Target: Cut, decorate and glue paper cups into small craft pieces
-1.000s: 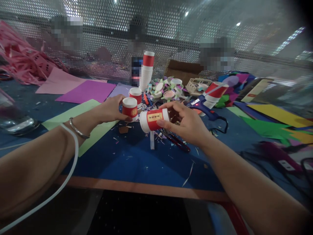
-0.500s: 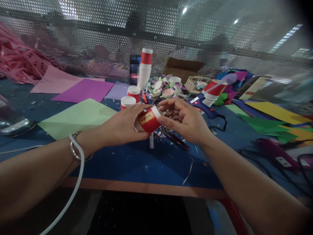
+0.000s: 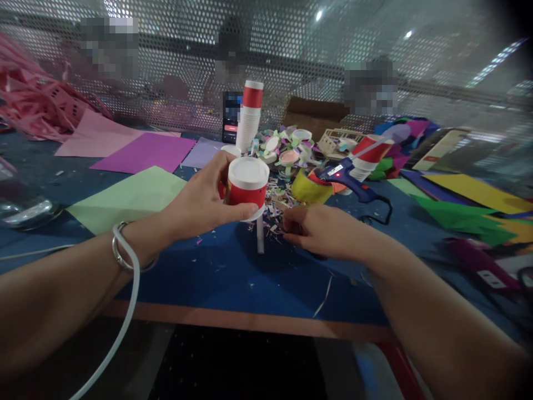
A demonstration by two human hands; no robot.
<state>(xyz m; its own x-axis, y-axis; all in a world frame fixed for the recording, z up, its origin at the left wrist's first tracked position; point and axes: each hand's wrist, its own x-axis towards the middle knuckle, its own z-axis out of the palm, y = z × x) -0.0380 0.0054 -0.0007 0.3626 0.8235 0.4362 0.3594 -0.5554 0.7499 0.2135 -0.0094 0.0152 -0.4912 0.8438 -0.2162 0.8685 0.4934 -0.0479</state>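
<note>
Left hand (image 3: 200, 203) is clamped around a red-and-white paper cup (image 3: 246, 186) held upside down above the tabletop (image 3: 216, 278), while the right hand (image 3: 320, 233), fingers curled together, lies just beside it among paper scraps (image 3: 277, 203); a judgement: cup secured, picking comes next.

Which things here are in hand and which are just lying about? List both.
In hand:
- red paper cup, upside down, held by the left hand
- right hand, fingers down on the paper scraps; what it grips is hidden

Lying about:
- blue glue gun
- stack of cups
- green sheet
- purple sheet
- yellow tape roll
</note>
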